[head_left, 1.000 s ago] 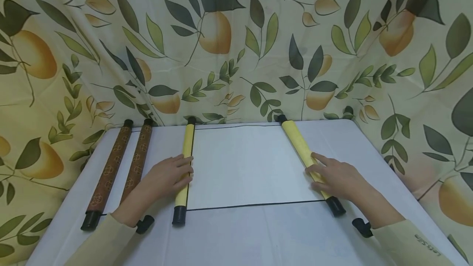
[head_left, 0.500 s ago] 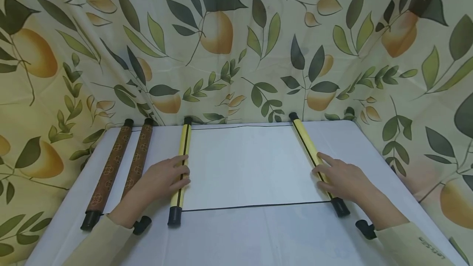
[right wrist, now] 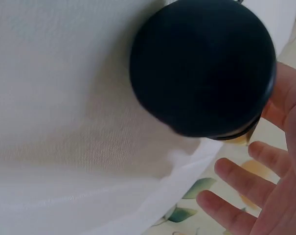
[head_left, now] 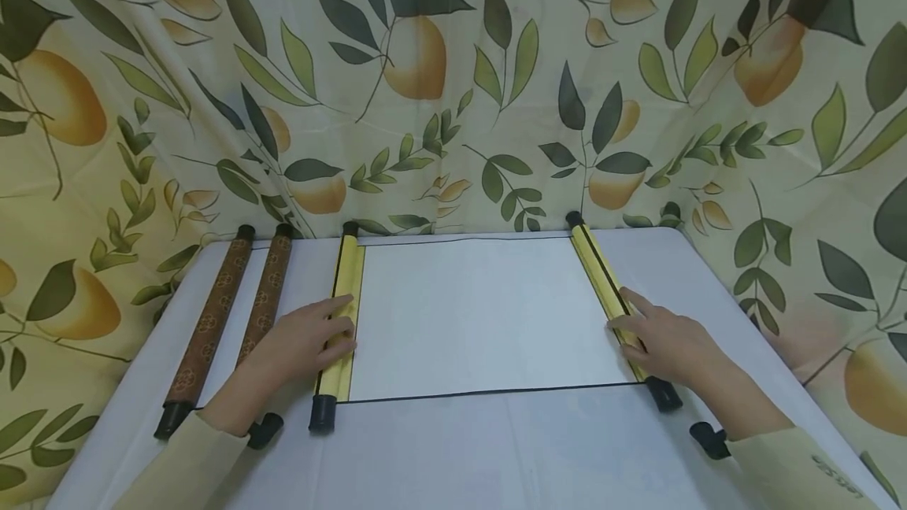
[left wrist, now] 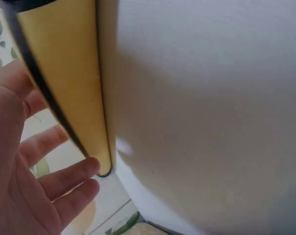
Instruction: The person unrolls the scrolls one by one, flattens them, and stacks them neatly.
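A scroll with yellow backing lies partly unrolled on the table, its blank white sheet (head_left: 482,321) edged by thin dark lines. My left hand (head_left: 298,349) rests its spread fingers on the left yellow roll (head_left: 347,262). On the right yellow roll (head_left: 594,258), slanting inward at the top, lie the fingers of my right hand (head_left: 669,345). Both rolls have black end caps. In the left wrist view, loosely extended fingers (left wrist: 69,178) touch the roll's side. A black cap (right wrist: 201,68) fills much of the right wrist view, beside relaxed fingers (right wrist: 243,181).
Two brown patterned rolls (head_left: 205,329) with black ends lie left of the scroll; my left forearm partly covers the nearer one. The table (head_left: 439,455) has a white cover. Behind it hangs a curtain (head_left: 482,140) printed with fruit and leaves. Black camera mounts (head_left: 708,441) sit at both wrists.
My hands have moved apart, left hand leftward and right hand rightward. Both yellow rolls have turned outward with them, and more of the white sheet lies exposed.
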Action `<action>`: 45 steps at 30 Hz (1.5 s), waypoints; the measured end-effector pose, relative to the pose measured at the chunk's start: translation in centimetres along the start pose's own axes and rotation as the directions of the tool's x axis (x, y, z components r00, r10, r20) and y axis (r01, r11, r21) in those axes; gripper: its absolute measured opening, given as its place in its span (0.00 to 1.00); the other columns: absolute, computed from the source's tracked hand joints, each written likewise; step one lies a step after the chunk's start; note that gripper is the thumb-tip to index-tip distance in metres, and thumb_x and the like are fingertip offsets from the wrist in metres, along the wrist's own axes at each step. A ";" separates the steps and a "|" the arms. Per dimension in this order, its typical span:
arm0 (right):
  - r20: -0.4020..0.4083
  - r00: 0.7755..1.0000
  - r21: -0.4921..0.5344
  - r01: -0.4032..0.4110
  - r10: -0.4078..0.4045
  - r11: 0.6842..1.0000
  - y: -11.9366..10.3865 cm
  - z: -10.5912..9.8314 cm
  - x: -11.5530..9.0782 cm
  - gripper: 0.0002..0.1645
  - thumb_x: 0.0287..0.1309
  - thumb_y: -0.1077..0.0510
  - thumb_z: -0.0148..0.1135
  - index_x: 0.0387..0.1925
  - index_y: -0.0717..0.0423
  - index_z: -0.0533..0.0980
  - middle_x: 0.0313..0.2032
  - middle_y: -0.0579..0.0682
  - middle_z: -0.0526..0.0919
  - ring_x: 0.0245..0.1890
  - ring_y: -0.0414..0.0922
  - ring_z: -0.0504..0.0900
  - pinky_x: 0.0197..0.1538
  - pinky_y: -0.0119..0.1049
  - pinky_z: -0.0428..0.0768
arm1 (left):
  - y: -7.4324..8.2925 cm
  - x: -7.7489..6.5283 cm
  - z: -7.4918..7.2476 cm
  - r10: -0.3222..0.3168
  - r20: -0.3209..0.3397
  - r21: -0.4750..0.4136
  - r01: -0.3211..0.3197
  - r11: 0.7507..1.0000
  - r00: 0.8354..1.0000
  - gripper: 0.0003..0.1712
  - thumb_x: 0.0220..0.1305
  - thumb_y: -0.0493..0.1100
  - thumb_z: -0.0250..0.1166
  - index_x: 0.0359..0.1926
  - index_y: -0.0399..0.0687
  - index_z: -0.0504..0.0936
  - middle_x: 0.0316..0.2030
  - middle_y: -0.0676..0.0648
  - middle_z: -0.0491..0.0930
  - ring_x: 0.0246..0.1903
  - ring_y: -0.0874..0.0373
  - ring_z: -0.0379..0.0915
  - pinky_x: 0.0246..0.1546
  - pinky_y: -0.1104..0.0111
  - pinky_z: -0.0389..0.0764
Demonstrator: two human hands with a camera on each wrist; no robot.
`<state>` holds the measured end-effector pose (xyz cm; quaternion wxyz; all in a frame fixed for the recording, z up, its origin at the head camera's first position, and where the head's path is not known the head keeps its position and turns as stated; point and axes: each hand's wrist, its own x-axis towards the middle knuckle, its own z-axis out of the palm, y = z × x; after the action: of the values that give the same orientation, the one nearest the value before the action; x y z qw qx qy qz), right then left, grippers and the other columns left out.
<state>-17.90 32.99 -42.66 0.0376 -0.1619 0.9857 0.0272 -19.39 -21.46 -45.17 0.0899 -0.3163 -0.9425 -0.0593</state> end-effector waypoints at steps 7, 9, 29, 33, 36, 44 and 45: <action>0.014 0.999 0.019 -0.033 0.033 0.999 0.7 0.1 -0.4 0.27 0.48 0.57 0.58 0.53 0.43 0.74 0.66 0.61 0.54 0.30 0.50 0.74 0.15 0.34 0.62 | -0.5 -1.0 -0.4 -0.042 0.009 0.030 0.042 0.999 0.999 0.09 0.60 0.48 0.58 0.37 0.58 0.83 0.60 0.44 0.68 0.57 0.48 0.66 0.51 0.57 0.71; 0.014 0.999 0.026 -0.029 0.029 0.999 0.8 0.1 -0.6 0.27 0.48 0.58 0.57 0.54 0.45 0.75 0.66 0.62 0.54 0.31 0.51 0.75 0.15 0.34 0.61 | -0.6 -1.2 -0.5 -0.043 0.009 0.019 0.043 0.999 0.999 0.08 0.60 0.47 0.57 0.35 0.59 0.83 0.60 0.43 0.68 0.57 0.47 0.66 0.50 0.57 0.71; 0.080 0.997 0.113 -0.004 -0.006 0.994 -1.6 -1.9 0.7 0.38 0.52 0.35 0.59 0.64 0.38 0.64 0.66 0.67 0.51 0.57 0.70 0.62 0.44 0.66 0.68 | -2.6 -4.5 -3.3 -0.110 -0.048 0.031 0.112 0.993 0.993 0.19 0.61 0.59 0.57 0.49 0.60 0.79 0.57 0.45 0.70 0.55 0.47 0.67 0.48 0.51 0.71; 0.007 0.990 0.108 0.142 -0.143 0.984 -5.3 -3.8 3.1 0.35 0.53 0.40 0.61 0.63 0.38 0.66 0.67 0.60 0.55 0.60 0.62 0.63 0.50 0.60 0.69 | -5.0 -6.9 -5.9 -0.215 -0.051 -0.019 0.214 0.977 0.975 0.21 0.62 0.59 0.56 0.51 0.55 0.78 0.53 0.44 0.74 0.49 0.46 0.72 0.43 0.51 0.73; -0.009 0.972 0.155 0.234 -0.235 0.960 -8.4 -4.6 5.2 0.32 0.55 0.39 0.58 0.62 0.36 0.66 0.66 0.54 0.58 0.60 0.55 0.66 0.53 0.54 0.70 | -6.7 -8.3 -7.0 -0.263 -0.044 -0.069 0.260 0.963 0.964 0.22 0.64 0.57 0.55 0.52 0.51 0.77 0.50 0.44 0.76 0.44 0.48 0.74 0.42 0.52 0.73; -0.045 0.908 0.371 0.401 -0.415 0.837 -17.5 -5.0 10.1 0.27 0.59 0.40 0.54 0.61 0.33 0.66 0.63 0.40 0.65 0.63 0.41 0.62 0.60 0.46 0.65 | -9.5 -11.0 -7.5 -0.369 -0.053 -0.190 0.354 0.916 0.928 0.22 0.64 0.52 0.57 0.53 0.42 0.75 0.50 0.37 0.74 0.50 0.40 0.68 0.45 0.46 0.69; -0.060 0.894 0.404 0.428 -0.444 0.808 -18.8 -4.9 10.6 0.27 0.59 0.40 0.54 0.60 0.33 0.67 0.62 0.39 0.65 0.63 0.40 0.62 0.61 0.44 0.64 | -9.8 -11.3 -7.5 -0.373 -0.054 -0.193 0.357 0.914 0.926 0.22 0.64 0.50 0.56 0.53 0.41 0.75 0.50 0.36 0.73 0.50 0.39 0.67 0.44 0.46 0.68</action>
<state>-22.16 11.49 -39.40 0.0940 -0.3718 0.9048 -0.1851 -15.52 -37.08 -40.72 0.0907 -0.1384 -0.9708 -0.1739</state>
